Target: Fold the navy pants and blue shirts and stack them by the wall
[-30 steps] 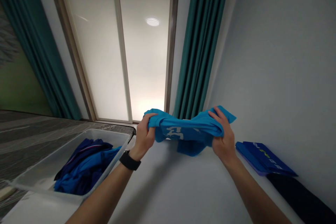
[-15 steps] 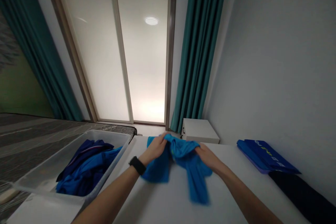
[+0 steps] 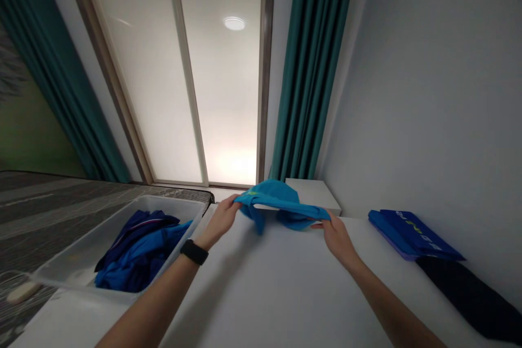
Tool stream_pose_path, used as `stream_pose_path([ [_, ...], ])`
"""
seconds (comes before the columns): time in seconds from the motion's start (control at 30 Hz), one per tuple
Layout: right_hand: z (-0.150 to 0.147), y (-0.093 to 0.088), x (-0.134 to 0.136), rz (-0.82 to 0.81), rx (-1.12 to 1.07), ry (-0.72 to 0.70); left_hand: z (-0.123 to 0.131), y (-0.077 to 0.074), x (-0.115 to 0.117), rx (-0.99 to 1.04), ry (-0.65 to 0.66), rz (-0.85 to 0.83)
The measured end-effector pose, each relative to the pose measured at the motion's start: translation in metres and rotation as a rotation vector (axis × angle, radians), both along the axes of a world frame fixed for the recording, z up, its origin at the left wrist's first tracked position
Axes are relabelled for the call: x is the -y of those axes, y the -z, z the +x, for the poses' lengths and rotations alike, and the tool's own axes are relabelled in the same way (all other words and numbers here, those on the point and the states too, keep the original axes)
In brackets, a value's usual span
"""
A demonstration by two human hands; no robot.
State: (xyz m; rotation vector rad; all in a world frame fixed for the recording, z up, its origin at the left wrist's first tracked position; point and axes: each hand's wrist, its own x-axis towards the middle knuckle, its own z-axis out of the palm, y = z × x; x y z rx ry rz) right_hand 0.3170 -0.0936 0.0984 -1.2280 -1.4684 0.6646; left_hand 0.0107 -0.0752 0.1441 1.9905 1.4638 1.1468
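A bright blue garment (image 3: pixel 277 196) is stretched between my two hands over the far part of the white table (image 3: pixel 261 288). My left hand (image 3: pixel 222 223), with a black watch (image 3: pixel 194 252) on its wrist, is closed on the garment's left edge. The right edge is pinched in my right hand (image 3: pixel 338 236). Cloth billows up in the middle, and loose parts hang beneath the taut edge. Whether it is a shirt or another kind of garment cannot be made out.
A clear plastic bin (image 3: pixel 61 261) at left holds crumpled blue clothes (image 3: pixel 141 255). Folded blue garments (image 3: pixel 414 234) lie at right beside a black cloth (image 3: pixel 468 293). Behind the table stand a white cabinet (image 3: pixel 314 193) and teal curtains (image 3: pixel 314 76).
My hands have moved farther apart, pulling the garment's edge taut. Its body has swung up and away, and the parts that hung toward me now lie beyond the edge.
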Motion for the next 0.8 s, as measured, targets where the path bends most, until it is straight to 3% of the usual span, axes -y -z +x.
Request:
stream_pose_path([
  [0.13, -0.008, -0.022, -0.006, 0.117, -0.252, 0.01, 0.002, -0.015, -0.004, 0.036, 0.003, 0.12],
  [0.23, -0.017, -0.034, -0.018, 0.044, -0.382, -0.034, 0.007, -0.019, -0.017, -0.084, -0.05, 0.041],
  [0.37, -0.019, -0.044, -0.035, -0.135, -0.227, -0.086, 0.007, -0.022, -0.035, -0.12, -0.064, -0.095],
  [0.43, -0.015, -0.048, -0.038, -0.037, -0.126, -0.034, 0.006, -0.023, -0.035, -0.1, -0.123, -0.027],
  [0.5, -0.008, -0.049, -0.036, 0.178, 0.058, 0.026, 0.002, -0.022, -0.029, -0.134, -0.175, 0.091],
  [0.6, 0.007, -0.037, -0.026, 0.424, 0.446, 0.102, -0.009, -0.014, -0.014, -0.324, -0.226, 0.234],
  [0.7, 0.021, -0.007, -0.007, 0.364, 0.684, 0.127, -0.021, 0.0, 0.008, -0.55, -0.221, 0.183],
  [0.8, 0.028, 0.035, 0.024, 0.261, 0.824, 0.13, -0.027, 0.022, 0.037, -0.666, -0.168, 0.088],
])
